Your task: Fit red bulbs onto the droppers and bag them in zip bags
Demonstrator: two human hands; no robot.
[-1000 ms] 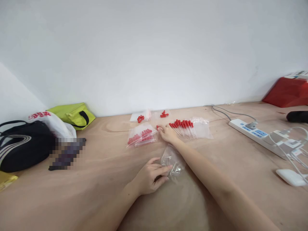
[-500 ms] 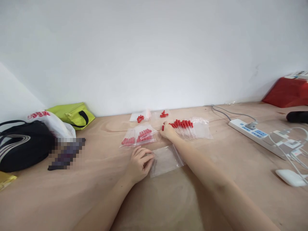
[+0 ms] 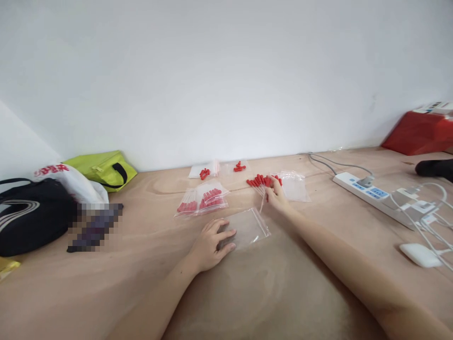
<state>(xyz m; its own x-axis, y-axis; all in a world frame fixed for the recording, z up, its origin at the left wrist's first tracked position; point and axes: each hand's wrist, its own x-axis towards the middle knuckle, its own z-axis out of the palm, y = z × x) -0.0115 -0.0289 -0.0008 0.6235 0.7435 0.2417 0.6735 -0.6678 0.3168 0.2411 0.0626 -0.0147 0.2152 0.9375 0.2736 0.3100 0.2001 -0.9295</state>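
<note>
My left hand (image 3: 212, 245) lies with its fingers spread on the left edge of a clear zip bag (image 3: 249, 229), which is flat on the table with its zip strip to the right. My right hand (image 3: 277, 192) is closed over the row of red-tipped white sticks (image 3: 255, 182), hiding part of it. A thin white stick (image 3: 262, 204) pokes out below its fingers; the fingers cover its upper end. Left of the row, clear bags with red-tipped sticks inside (image 3: 201, 200) lie overlapping.
Small red pieces (image 3: 204, 174) rest on a white bag stack, with more red pieces (image 3: 239, 166) beside them. A clear bag (image 3: 297, 186) lies right of the sticks. A power strip (image 3: 375, 200) with cables is at right; bags, including a yellow-green one (image 3: 102, 170), are at left.
My right hand has moved right, from the left end of the stick row to its right part. My left hand has spread its fingers and slid slightly right onto the zip bag.
</note>
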